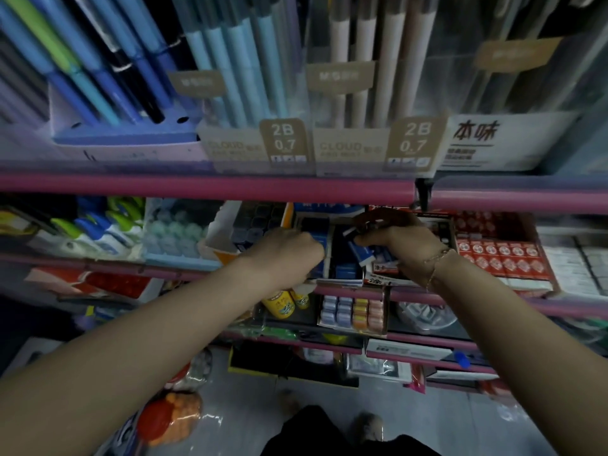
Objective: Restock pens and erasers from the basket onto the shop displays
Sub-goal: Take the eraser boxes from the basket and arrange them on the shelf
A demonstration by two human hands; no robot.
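Both my hands reach into a dark display box (332, 225) of blue-sleeved erasers on the middle shelf. My left hand (286, 251) is curled at the box's left side, its fingers down among the blue erasers (320, 240); what it grips is hidden. My right hand (391, 240) is closed around a blue-and-white eraser (362, 253) over the box's right half. More blue erasers (345, 269) lie in the box below it. The basket is out of sight.
A pink shelf rail (204, 187) runs just above my hands, with pen boxes (230, 77) over it. Red packets (503, 258) sit right of the eraser box, correction tapes (98, 225) to the left. Lower shelves hold small goods; bags (171, 419) lie on the floor.
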